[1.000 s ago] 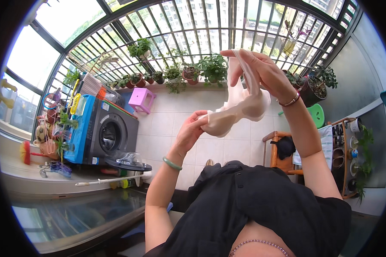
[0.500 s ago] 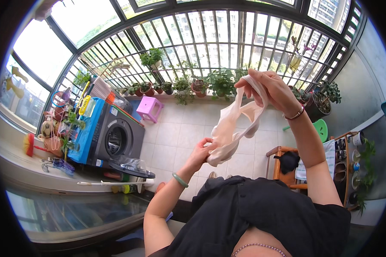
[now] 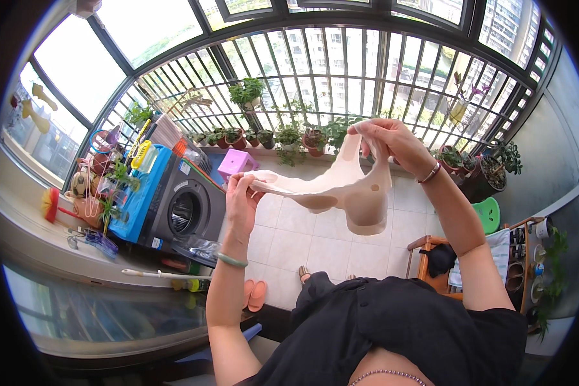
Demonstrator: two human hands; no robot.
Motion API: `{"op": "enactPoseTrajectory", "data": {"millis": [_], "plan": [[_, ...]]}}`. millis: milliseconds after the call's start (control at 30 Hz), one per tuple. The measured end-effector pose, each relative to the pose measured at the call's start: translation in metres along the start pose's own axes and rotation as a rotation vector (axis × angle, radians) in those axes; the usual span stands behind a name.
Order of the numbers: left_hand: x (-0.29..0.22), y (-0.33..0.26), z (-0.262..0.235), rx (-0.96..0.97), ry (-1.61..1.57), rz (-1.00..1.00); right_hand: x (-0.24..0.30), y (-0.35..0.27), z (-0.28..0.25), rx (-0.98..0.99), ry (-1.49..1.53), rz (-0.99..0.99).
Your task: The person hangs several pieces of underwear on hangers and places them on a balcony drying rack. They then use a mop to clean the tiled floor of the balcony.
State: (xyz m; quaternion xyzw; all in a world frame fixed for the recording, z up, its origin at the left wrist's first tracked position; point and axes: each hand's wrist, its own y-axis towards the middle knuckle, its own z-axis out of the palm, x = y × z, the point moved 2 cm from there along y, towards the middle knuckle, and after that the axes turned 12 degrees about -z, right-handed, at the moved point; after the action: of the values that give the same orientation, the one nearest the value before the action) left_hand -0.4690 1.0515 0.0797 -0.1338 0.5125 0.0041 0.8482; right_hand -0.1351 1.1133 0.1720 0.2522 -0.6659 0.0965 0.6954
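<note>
A pale beige bra (image 3: 365,204) hangs stretched out in the air between my two hands, its moulded cups drooping toward the lower middle. My left hand (image 3: 241,201), with a green bangle at the wrist, pinches one end of its band. Higher up on the other side, my right hand (image 3: 392,143) grips a strap between thumb and fingers, the strap looping down beneath them. Part of the far strap is hidden behind the right fingers.
A dark washing machine (image 3: 185,209) with a blue top stands at left, beside a pink stool (image 3: 237,163). Potted plants (image 3: 289,140) line the barred window. At right are a green stool (image 3: 487,214) and a wooden chair (image 3: 437,283) holding a black bra (image 3: 441,259). Orange slippers (image 3: 256,294) lie on the tiles.
My left hand has moved up and to the left, pulling the bra from a bunched loop into a wide spread. The right hand has shifted slightly down and keeps its hold.
</note>
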Motion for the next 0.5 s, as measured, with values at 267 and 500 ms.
{"op": "enactPoseTrajectory", "data": {"millis": [267,500], "plan": [[-0.083,0.019,0.001,0.32,-0.187,-0.183,0.019,0.075,0.072,-0.075,0.253,-0.2],[-0.06,0.055,-0.095,0.159,-0.295,-0.365,-0.008,0.151,0.1,-0.062,0.187,-0.103]]}}
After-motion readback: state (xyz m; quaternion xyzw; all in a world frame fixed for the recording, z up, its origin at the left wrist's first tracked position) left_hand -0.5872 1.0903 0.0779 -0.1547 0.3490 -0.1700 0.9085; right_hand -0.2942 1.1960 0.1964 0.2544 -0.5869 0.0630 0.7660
